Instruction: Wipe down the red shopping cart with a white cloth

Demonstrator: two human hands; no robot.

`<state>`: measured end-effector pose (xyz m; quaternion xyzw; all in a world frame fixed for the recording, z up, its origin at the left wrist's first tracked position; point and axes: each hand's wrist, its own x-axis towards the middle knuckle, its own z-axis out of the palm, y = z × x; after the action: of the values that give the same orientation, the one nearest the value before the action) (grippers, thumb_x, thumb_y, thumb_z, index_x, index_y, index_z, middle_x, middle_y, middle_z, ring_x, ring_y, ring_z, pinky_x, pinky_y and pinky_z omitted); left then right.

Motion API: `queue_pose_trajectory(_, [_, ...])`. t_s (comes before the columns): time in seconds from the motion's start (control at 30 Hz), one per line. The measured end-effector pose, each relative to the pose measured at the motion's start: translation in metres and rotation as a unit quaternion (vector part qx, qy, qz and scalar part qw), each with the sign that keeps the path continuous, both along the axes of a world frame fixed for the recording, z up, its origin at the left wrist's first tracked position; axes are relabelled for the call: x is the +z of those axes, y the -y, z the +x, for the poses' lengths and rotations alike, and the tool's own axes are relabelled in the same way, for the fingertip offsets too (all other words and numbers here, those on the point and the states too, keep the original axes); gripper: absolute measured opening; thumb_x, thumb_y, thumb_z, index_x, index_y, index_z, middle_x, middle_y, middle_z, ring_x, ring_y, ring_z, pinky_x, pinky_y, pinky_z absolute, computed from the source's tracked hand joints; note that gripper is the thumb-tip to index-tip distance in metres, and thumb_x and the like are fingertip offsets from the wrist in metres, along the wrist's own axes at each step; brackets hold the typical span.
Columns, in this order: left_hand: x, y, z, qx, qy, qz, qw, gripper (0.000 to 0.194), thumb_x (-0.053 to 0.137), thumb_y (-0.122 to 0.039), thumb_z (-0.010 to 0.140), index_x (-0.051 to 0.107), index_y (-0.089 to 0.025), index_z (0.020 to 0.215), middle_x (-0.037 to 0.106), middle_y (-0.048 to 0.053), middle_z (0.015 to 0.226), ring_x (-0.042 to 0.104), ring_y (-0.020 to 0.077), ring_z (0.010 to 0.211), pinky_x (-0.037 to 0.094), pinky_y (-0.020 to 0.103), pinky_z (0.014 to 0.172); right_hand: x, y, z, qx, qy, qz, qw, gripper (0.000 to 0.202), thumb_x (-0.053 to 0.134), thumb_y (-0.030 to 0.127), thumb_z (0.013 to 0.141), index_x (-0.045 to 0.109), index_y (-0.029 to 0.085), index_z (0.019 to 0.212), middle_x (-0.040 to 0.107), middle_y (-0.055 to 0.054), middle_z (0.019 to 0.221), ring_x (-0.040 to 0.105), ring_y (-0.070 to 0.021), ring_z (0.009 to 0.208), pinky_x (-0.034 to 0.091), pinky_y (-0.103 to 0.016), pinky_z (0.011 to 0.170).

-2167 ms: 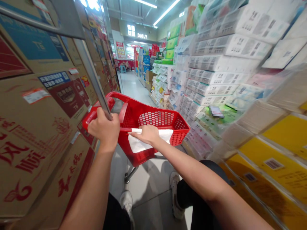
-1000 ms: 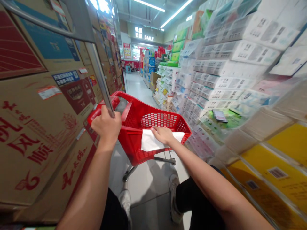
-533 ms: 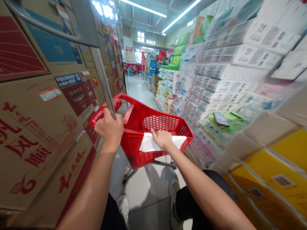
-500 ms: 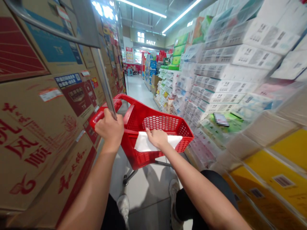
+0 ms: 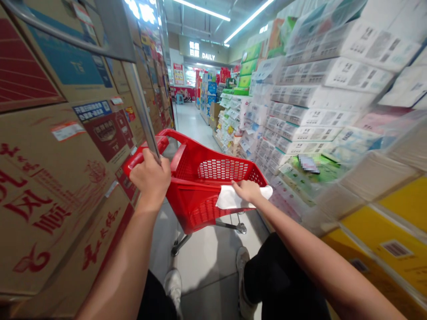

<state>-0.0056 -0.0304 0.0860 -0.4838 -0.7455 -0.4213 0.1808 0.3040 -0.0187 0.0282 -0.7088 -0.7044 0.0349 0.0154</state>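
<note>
A red shopping cart [image 5: 196,200] with perforated basket walls stands in front of me. My left hand [image 5: 151,175] is closed around its red handle at the left end, right beside the foot of a metal pole [image 5: 143,104]. Over the basket's near side rim hangs a white cloth [image 5: 228,198]. My right hand [image 5: 248,192] presses and grips this cloth against the rim near the far corner, thumb on the inner side. The fingers on the outer side are partly hidden.
Stacked cardboard boxes [image 5: 43,169] rise close on the left. Packs of white tissue [image 5: 316,93] and yellow packages [image 5: 393,222] line the right. A tiled aisle floor [image 5: 191,118] runs ahead. My shoes are on the floor below the cart.
My right hand and the white cloth have slid to the right along the basket rim, toward the far corner. My left hand stays on the handle.
</note>
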Motion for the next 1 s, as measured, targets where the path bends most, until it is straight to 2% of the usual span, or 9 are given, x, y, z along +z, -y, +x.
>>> queue_pose_trajectory(0.1, [0.001, 0.002, 0.005, 0.006, 0.007, 0.004, 1.0, 0.039, 0.041, -0.041, 0.09, 0.058, -0.013, 0.11, 0.066, 0.015, 0.083, 0.064, 0.0321, 0.081, 0.043, 0.043, 0.079, -0.003, -0.002, 0.016, -0.018, 0.008, -0.004, 1.0, 0.072, 0.02, 0.06, 0.102, 0.078, 0.017, 0.097, 0.076, -0.017, 0.102, 0.07, -0.0311, 0.104, 0.048, -0.036, 0.084])
queue_pose_trajectory(0.17, [0.002, 0.004, 0.009, 0.008, 0.014, 0.003, 1.0, 0.038, 0.041, -0.041, 0.09, 0.058, -0.013, 0.11, 0.066, 0.014, 0.083, 0.064, 0.0321, 0.082, 0.042, 0.043, 0.08, -0.002, -0.003, 0.005, -0.02, 0.003, -0.001, 1.0, 0.072, 0.019, 0.058, 0.102, 0.078, 0.017, 0.1, 0.076, -0.017, 0.104, 0.07, -0.0315, 0.105, 0.049, -0.038, 0.085])
queue_pose_trajectory(0.23, [0.002, 0.006, 0.013, 0.01, 0.016, 0.006, 1.0, 0.039, 0.041, -0.041, 0.09, 0.058, -0.013, 0.11, 0.066, 0.014, 0.083, 0.064, 0.0321, 0.083, 0.042, 0.043, 0.081, 0.0, -0.003, -0.022, -0.001, -0.014, 0.005, 1.0, 0.074, 0.016, 0.059, 0.103, 0.077, 0.016, 0.102, 0.075, -0.017, 0.106, 0.07, -0.0309, 0.106, 0.048, -0.038, 0.088])
queue_pose_trajectory(0.43, [0.001, 0.005, 0.014, 0.021, 0.001, 0.011, 1.0, 0.041, 0.04, -0.043, 0.091, 0.058, -0.014, 0.112, 0.066, 0.013, 0.081, 0.065, 0.0334, 0.083, 0.042, 0.041, 0.079, 0.017, 0.003, -0.141, 0.106, -0.115, 0.072, 0.985, 0.083, 0.006, 0.064, 0.102, 0.076, 0.018, 0.103, 0.076, -0.015, 0.105, 0.07, -0.0282, 0.105, 0.048, -0.038, 0.09])
queue_pose_trajectory(0.5, [0.001, 0.002, 0.011, 0.022, 0.003, 0.009, 1.0, 0.042, 0.04, -0.043, 0.091, 0.058, -0.013, 0.114, 0.067, 0.014, 0.083, 0.065, 0.0332, 0.084, 0.042, 0.041, 0.08, 0.022, 0.003, -0.165, 0.107, -0.131, 0.085, 0.982, 0.082, 0.007, 0.064, 0.102, 0.076, 0.019, 0.103, 0.076, -0.014, 0.104, 0.07, -0.0279, 0.104, 0.049, -0.037, 0.089])
queue_pose_trajectory(0.57, [0.001, -0.001, 0.008, 0.019, 0.006, 0.004, 1.0, 0.043, 0.039, -0.043, 0.091, 0.057, -0.013, 0.116, 0.067, 0.014, 0.085, 0.066, 0.0327, 0.085, 0.042, 0.041, 0.081, 0.022, 0.0, -0.17, 0.12, -0.137, 0.086, 0.98, 0.081, 0.009, 0.065, 0.102, 0.076, 0.021, 0.102, 0.077, -0.013, 0.101, 0.071, -0.0274, 0.102, 0.049, -0.036, 0.088])
queue_pose_trajectory(0.67, [0.001, -0.007, 0.003, 0.011, 0.005, -0.007, 1.0, 0.043, 0.04, -0.042, 0.091, 0.056, -0.012, 0.119, 0.067, 0.015, 0.086, 0.066, 0.0328, 0.086, 0.042, 0.042, 0.083, 0.016, -0.007, -0.143, 0.124, -0.123, 0.08, 0.981, 0.082, 0.01, 0.069, 0.1, 0.077, 0.021, 0.096, 0.077, -0.012, 0.096, 0.071, -0.0276, 0.099, 0.049, -0.035, 0.085])
queue_pose_trajectory(0.9, [0.003, -0.011, 0.001, -0.008, 0.015, -0.01, 1.0, 0.042, 0.044, -0.039, 0.088, 0.057, -0.012, 0.116, 0.066, 0.014, 0.084, 0.066, 0.0337, 0.087, 0.043, 0.043, 0.084, -0.004, -0.012, -0.004, -0.023, 0.009, 0.029, 0.999, 0.072, 0.022, 0.06, 0.102, 0.078, 0.014, 0.095, 0.076, -0.019, 0.1, 0.071, -0.0305, 0.104, 0.048, -0.034, 0.085])
queue_pose_trajectory(1.0, [0.004, -0.01, 0.006, -0.009, 0.029, -0.001, 1.0, 0.043, 0.044, -0.04, 0.088, 0.057, -0.012, 0.117, 0.066, 0.014, 0.085, 0.065, 0.0339, 0.089, 0.042, 0.043, 0.085, -0.005, -0.011, 0.018, -0.057, 0.023, 0.021, 0.998, 0.07, 0.023, 0.057, 0.103, 0.077, 0.013, 0.1, 0.075, -0.02, 0.106, 0.069, -0.0307, 0.108, 0.047, -0.034, 0.087])
